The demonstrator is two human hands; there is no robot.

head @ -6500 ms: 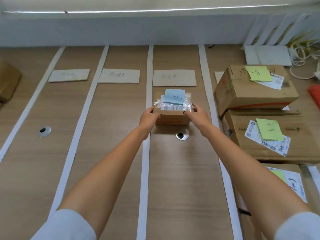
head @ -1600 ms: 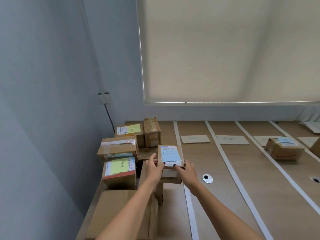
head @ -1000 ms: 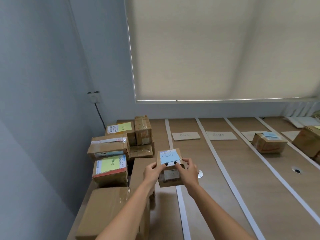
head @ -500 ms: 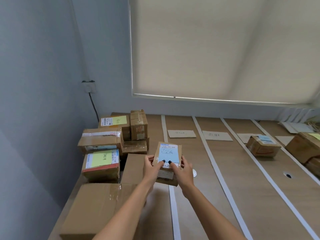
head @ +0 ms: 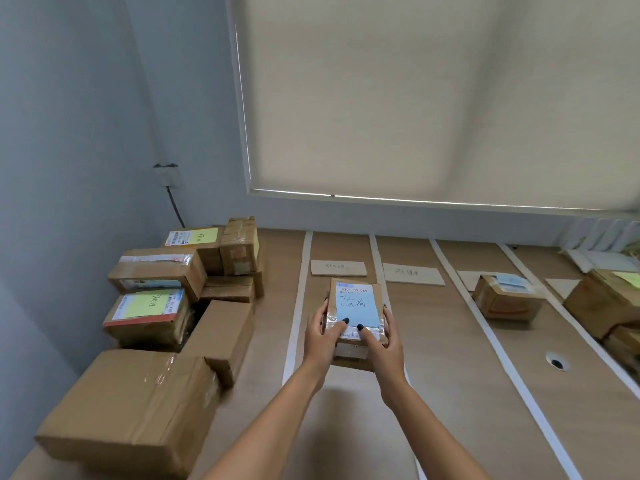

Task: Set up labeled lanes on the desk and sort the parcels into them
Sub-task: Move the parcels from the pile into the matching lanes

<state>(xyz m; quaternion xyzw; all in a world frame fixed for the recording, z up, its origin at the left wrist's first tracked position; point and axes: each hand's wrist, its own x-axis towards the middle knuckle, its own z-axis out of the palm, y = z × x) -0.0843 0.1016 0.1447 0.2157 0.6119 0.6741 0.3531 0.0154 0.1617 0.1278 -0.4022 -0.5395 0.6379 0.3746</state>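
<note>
Parcel [head: 355, 318] held up over the desk [head: 450, 393] in both hands, tilted so its top with a blue note [head: 356, 308] faces the camera. Left hand [head: 323, 336] grips the left edge, thumb curled onto the top; right hand [head: 382, 341] grips the right edge, thumb also on top, fingers wrapped round the side. Parcel sits above the first lane, between two white tape strips [head: 298, 299], near the left one. Label cards [head: 337, 268] lie flat at the far ends of the lanes. Lane under the hands has bare desk ahead up to its card. Unsorted boxes [head: 156, 299] piled at the left desk edge against the wall, a big box [head: 131, 410] nearest the camera close to the front-left corner. One small box [head: 505, 299] stands in the third lane, well apart from the held parcel. More boxes [head: 606, 306] crowd the right edge. Cable hole [head: 556, 362] in the desk right of the hands.
</note>
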